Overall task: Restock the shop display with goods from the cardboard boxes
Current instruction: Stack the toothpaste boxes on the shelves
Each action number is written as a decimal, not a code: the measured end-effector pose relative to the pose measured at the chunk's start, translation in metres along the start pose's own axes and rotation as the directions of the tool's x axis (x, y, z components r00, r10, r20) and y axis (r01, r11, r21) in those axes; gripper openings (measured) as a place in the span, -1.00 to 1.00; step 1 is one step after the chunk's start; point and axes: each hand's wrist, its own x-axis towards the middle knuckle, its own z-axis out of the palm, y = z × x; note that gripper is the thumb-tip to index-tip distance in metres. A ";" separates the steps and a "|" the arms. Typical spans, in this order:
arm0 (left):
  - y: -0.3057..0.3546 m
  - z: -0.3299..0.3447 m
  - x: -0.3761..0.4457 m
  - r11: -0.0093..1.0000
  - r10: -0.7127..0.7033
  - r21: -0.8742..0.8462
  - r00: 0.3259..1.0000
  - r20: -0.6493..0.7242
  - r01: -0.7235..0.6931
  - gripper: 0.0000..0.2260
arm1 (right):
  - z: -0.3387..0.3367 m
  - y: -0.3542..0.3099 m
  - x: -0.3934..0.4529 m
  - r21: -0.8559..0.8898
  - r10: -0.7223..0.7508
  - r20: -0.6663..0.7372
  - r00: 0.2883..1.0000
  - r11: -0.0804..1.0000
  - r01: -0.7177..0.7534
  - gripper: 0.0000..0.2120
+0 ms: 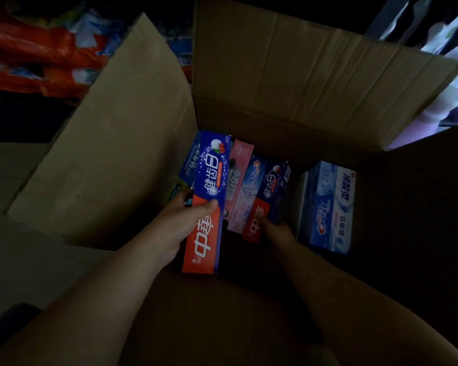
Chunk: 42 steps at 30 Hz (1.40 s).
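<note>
I am reaching down into the open cardboard box [288, 83], its flaps folded back, and the light here is poor. My left hand [175, 228] has its fingers curled round a red and blue toothpaste carton [206, 204], thumb laid across the front face about halfway along, the carton lifted clear above the others and tilted towards me. My right hand [278, 231] is lower, deep in the box, at the near end of a second red and blue carton [267, 202]; it looks to be taking hold there, but the fingers are lost in shadow and I cannot tell how far they have closed.

Between the two lie a pink carton [239, 186] and a pale blue carton [254, 175], packed side by side. Apart from them on the right stands a pair of light blue and white cartons [331, 207].

I judge these cartons light and fairly stiff, though thin card dents if squeezed across the broad faces. The glossy print may be slippery, so the best hold is across the narrow edges near the middle, where a long carton balances. The second one sits tight against its neighbours, so it will want drawing straight out by its end. Bright packets [37, 54] show beyond the box on the left.
</note>
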 end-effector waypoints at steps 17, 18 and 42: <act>0.028 0.012 -0.007 0.989 -0.011 -0.147 0.998 0.056 0.019 -0.61 | -0.010 -0.058 -0.164 0.081 -0.169 0.551 0.817 0.985 0.149 -0.53; 0.028 0.013 -0.009 0.990 0.006 -0.144 0.997 0.083 0.006 -0.65 | -0.006 -0.057 -0.165 0.072 -0.184 0.546 0.818 0.982 0.174 -0.54; 0.006 0.007 -0.002 0.994 -0.017 -0.107 1.000 -0.021 0.014 -0.65 | 0.005 0.022 0.029 -0.118 0.077 0.042 0.996 0.990 -0.072 -0.40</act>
